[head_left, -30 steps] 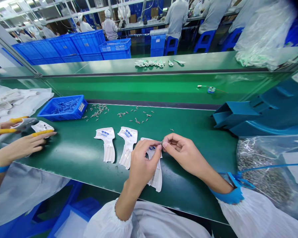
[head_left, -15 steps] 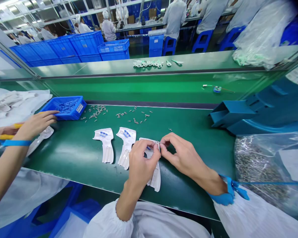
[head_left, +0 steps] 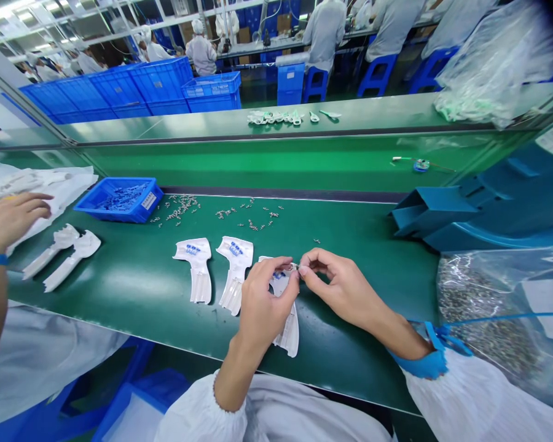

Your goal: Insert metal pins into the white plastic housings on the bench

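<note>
My left hand (head_left: 267,301) is closed in a pinch on a tiny metal part (head_left: 294,266). Opposite it, the fingertips of my right hand (head_left: 345,288) are pinched together at the same small part, almost touching the left fingers. Both hands are just above a white plastic shell (head_left: 289,334) shaped like a pistol grip, and its upper part is largely covered by the left hand. To the left lie two similar shells, a nearer one (head_left: 233,276) and a farther one (head_left: 198,270), each with small blue pieces set in its head.
Small metal parts (head_left: 182,207) are scattered behind the shells. A blue bin (head_left: 141,212) holds blue pieces. A co-worker's hand (head_left: 13,221) is at far left, near two white shells (head_left: 76,261). On the right stand a teal plastic holder (head_left: 442,212) and a bag of metal parts (head_left: 483,313).
The co-worker's hand has moved left, away from the blue bin, and two shells now show there. A small wired part on the green strip has shifted right. My hands have barely moved.
</note>
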Motion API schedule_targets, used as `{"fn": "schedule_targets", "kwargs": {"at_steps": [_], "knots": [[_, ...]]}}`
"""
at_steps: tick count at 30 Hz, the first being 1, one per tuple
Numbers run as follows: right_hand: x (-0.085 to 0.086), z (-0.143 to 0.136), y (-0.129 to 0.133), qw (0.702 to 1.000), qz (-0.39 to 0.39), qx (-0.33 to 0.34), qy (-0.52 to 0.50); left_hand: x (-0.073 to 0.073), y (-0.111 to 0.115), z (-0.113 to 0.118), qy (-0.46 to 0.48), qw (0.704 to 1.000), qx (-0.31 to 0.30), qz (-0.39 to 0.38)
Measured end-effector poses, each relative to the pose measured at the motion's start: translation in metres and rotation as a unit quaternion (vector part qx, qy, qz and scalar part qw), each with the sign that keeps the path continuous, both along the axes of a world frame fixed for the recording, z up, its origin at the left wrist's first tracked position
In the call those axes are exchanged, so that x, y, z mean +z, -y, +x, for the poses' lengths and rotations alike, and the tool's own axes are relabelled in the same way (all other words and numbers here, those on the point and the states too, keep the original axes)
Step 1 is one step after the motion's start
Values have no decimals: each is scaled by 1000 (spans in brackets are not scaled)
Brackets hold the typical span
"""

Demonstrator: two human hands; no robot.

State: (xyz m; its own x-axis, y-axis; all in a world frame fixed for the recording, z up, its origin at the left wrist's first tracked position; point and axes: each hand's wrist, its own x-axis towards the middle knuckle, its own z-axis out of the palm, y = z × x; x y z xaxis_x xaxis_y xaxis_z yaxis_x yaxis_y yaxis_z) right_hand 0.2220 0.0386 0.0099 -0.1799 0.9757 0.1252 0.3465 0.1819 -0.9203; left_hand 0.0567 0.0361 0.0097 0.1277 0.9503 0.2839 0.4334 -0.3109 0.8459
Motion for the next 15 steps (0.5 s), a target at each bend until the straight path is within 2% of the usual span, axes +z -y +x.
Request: {"fn": "schedule_targets", "kwargs": {"at_steps": [4, 8, 15], "knots": [[1, 0, 0, 998, -38, 3, -56, 1, 1, 0, 17, 1000, -3, -24], [2, -1, 0, 998, -36, 6, -58, 2, 1, 0, 24, 1000, -1, -20], [2, -2, 1, 993, 88, 5, 81, 0, 2, 1, 10, 1000, 13, 1]]}}
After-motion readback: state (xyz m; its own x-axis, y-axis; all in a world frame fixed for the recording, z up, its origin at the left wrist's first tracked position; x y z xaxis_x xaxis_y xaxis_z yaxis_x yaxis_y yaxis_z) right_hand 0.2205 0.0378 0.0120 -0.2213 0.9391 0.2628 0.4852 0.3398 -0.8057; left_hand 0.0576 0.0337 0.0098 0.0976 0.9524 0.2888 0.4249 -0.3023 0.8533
